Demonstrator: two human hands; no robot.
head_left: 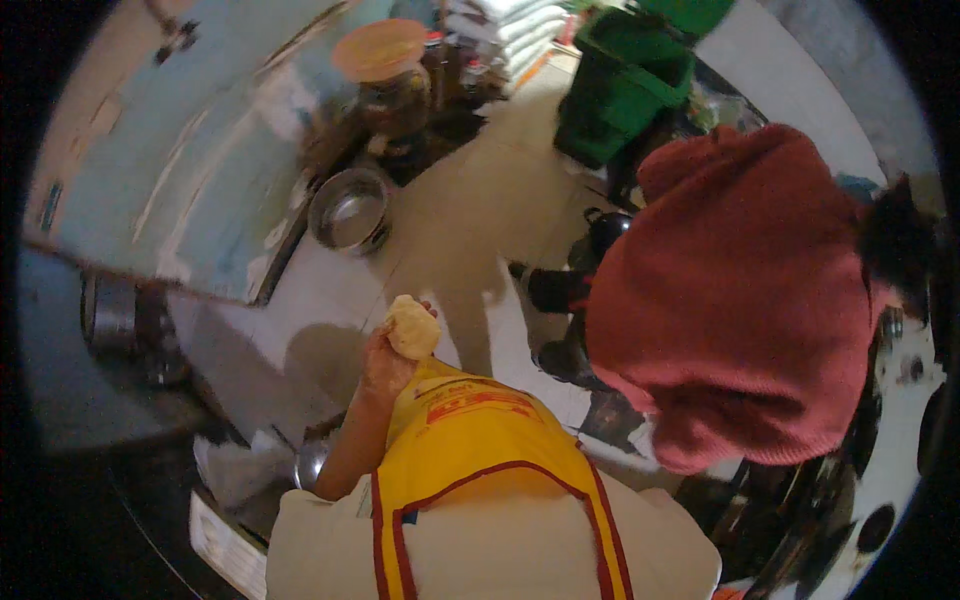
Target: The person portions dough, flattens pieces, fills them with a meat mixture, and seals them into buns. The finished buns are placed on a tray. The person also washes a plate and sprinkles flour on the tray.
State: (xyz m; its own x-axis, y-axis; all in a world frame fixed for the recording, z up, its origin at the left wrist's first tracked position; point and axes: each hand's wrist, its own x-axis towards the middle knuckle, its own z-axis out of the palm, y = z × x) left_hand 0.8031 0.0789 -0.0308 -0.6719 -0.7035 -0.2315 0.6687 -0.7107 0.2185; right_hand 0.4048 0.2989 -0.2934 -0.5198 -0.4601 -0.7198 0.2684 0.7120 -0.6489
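Observation:
My left hand (387, 368) is out in front of my body, closed round a pale, lumpy ball of dough (413, 330). Fingertips show just past the far side of the dough, while the palm lies beneath it. My left forearm (352, 440) reaches up beside the yellow apron (480, 415) with red edging that I wear. My right hand and forearm do not show.
A person in a red knitted garment (740, 300) stands close on my right, beside a counter (890, 450). Ahead on the tiled floor are a metal pot (350, 212) and a green bin (620, 95). A worn pale-blue surface (200, 150) spans the left, and stacked white sacks (520, 35) stand far back.

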